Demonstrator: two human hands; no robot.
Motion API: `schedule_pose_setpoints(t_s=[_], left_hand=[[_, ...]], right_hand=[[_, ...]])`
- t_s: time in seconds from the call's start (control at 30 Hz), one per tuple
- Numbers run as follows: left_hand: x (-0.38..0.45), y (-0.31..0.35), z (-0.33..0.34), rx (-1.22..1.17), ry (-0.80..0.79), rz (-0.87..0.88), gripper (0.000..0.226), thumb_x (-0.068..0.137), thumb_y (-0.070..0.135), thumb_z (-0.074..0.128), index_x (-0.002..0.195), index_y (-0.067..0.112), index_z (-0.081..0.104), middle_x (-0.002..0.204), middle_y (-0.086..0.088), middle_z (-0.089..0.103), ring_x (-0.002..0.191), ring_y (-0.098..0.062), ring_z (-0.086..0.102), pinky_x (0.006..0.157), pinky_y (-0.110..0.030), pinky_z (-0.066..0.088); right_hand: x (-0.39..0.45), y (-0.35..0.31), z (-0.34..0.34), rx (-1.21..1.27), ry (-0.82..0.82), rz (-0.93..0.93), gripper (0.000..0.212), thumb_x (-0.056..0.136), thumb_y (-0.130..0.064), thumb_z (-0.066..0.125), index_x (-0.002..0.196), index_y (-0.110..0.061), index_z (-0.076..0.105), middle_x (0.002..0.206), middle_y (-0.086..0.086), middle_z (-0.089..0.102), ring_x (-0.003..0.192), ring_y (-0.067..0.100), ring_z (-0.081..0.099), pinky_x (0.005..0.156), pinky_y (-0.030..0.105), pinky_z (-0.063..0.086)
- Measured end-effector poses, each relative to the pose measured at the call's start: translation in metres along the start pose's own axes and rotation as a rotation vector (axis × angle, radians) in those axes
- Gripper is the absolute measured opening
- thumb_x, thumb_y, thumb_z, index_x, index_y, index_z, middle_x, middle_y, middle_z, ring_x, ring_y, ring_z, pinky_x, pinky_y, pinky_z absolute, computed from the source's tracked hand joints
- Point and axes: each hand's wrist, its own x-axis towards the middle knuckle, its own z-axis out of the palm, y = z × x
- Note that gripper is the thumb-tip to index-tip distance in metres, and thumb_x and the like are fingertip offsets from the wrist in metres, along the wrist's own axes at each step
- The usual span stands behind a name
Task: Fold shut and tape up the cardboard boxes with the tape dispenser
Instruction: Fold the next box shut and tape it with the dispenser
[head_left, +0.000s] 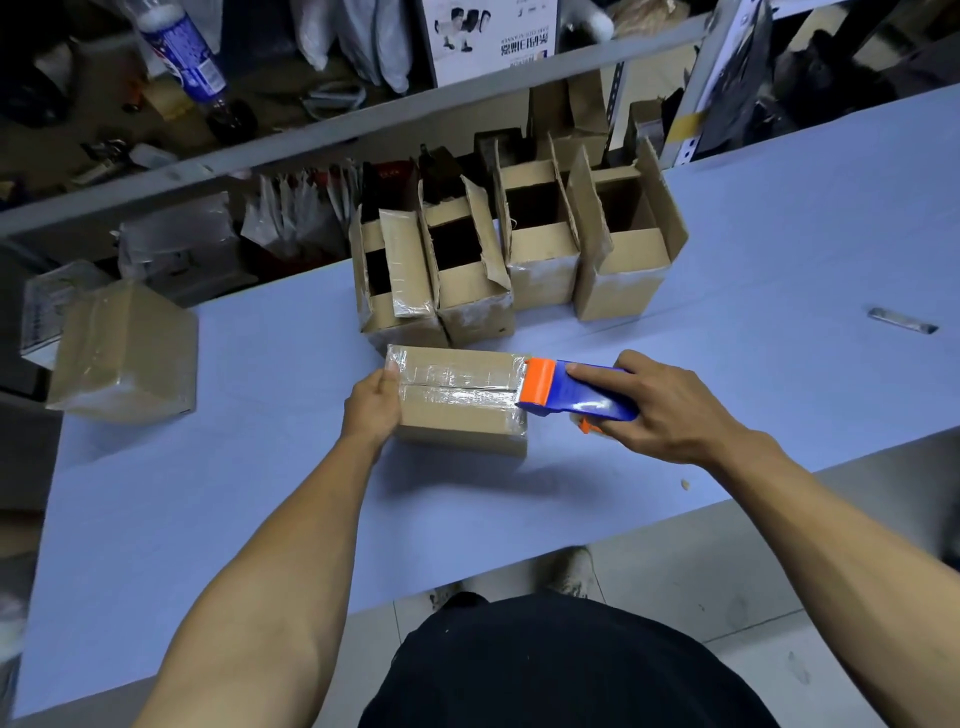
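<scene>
A small cardboard box (457, 415) lies on the blue table (208, 493) with its flaps folded shut and clear tape along the top seam. My left hand (371, 410) grips its left end. My right hand (660, 405) holds the blue and orange tape dispenser (571, 395), whose orange head rests on the box's right top edge. Behind it stand several open boxes (519, 249) in a row, flaps up.
A taped, closed box (124, 353) sits at the table's left edge. A small metal object (904, 320) lies far right on the table. Cluttered shelves with bags and a bottle (182, 52) run behind the table. My shoes show on the floor below.
</scene>
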Motion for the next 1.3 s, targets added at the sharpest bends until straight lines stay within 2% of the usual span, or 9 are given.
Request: schedule_pose_setpoints(t_s=[0.2,0.57,0.67,0.73,0.83,0.9,0.97,1.1,1.3], left_hand=[[0.000,0.002,0.000,0.039,0.016,0.014,0.051,0.103,0.052,0.033,0.119,0.015,0.064,0.116,-0.011,0.065,0.106,-0.031,0.059,0.095,-0.049,0.053],[-0.004,0.001,0.004,0.041,0.020,0.047,0.047,0.105,0.047,0.032,0.123,0.015,0.062,0.120,-0.012,0.065,0.105,-0.027,0.058,0.094,-0.039,0.050],[-0.005,0.002,0.008,0.279,0.151,0.182,0.045,0.107,0.036,0.033,0.142,0.012,0.048,0.142,-0.015,0.052,0.128,-0.033,0.048,0.104,-0.040,0.039],[-0.004,0.004,0.010,0.544,0.197,0.440,0.049,0.107,0.030,0.035,0.151,0.009,0.035,0.159,-0.012,0.031,0.148,-0.030,0.024,0.119,-0.044,0.018],[-0.011,0.014,0.023,0.925,-0.086,0.762,0.078,0.098,0.058,0.017,0.155,0.005,0.018,0.164,-0.012,0.009,0.153,-0.027,0.004,0.121,-0.045,0.000],[-0.025,0.017,0.036,1.022,-0.244,0.770,0.103,0.084,0.077,0.007,0.155,0.003,-0.002,0.163,-0.013,-0.013,0.152,-0.026,-0.012,0.120,-0.043,-0.009],[-0.029,0.019,0.043,1.102,-0.294,0.753,0.116,0.078,0.088,0.012,0.153,0.003,-0.014,0.158,-0.014,-0.027,0.149,-0.027,-0.023,0.119,-0.048,-0.011],[-0.030,0.039,0.059,1.254,-0.374,0.855,0.133,0.071,0.094,0.029,0.151,-0.001,-0.017,0.157,-0.018,-0.031,0.147,-0.031,-0.025,0.114,-0.066,-0.001],[-0.044,0.047,0.095,1.249,-0.306,0.907,0.119,0.079,0.086,0.036,0.155,0.006,-0.008,0.163,-0.011,-0.020,0.149,-0.033,-0.021,0.110,-0.073,0.002]], right_hand=[[0.004,-0.001,-0.012,-0.027,0.101,-0.082,0.063,0.079,-0.044,0.068,0.139,-0.036,0.054,0.083,-0.003,0.049,0.064,0.017,0.041,0.053,0.025,0.032],[0.004,0.018,0.015,0.028,-0.009,0.019,0.064,0.085,-0.047,0.071,0.143,-0.047,0.044,0.090,-0.001,0.050,0.073,0.022,0.052,0.057,0.030,0.040],[0.003,0.019,0.020,0.051,-0.013,0.036,0.063,0.086,-0.049,0.069,0.143,-0.046,0.044,0.092,-0.003,0.050,0.076,0.020,0.052,0.059,0.028,0.037],[0.002,0.019,0.022,0.072,0.000,0.042,0.062,0.086,-0.049,0.069,0.143,-0.045,0.046,0.092,-0.004,0.049,0.075,0.017,0.050,0.060,0.027,0.034],[0.002,0.019,0.024,0.076,0.010,0.031,0.061,0.086,-0.048,0.069,0.143,-0.044,0.046,0.091,-0.004,0.047,0.074,0.014,0.045,0.059,0.026,0.032],[0.002,0.019,0.025,0.082,0.017,0.035,0.061,0.086,-0.047,0.069,0.143,-0.043,0.046,0.090,-0.005,0.046,0.073,0.014,0.044,0.059,0.025,0.031],[0.002,0.019,0.025,0.093,0.018,0.044,0.061,0.087,-0.046,0.069,0.144,-0.042,0.046,0.090,-0.004,0.046,0.073,0.015,0.044,0.059,0.026,0.031],[0.003,0.020,0.028,0.097,0.007,0.023,0.062,0.088,-0.046,0.068,0.145,-0.040,0.045,0.091,-0.003,0.046,0.074,0.016,0.045,0.060,0.025,0.031],[-0.003,0.036,0.029,0.042,-0.035,0.010,0.062,0.088,-0.050,0.064,0.144,-0.038,0.042,0.097,-0.003,0.051,0.078,0.020,0.053,0.059,0.023,0.036]])
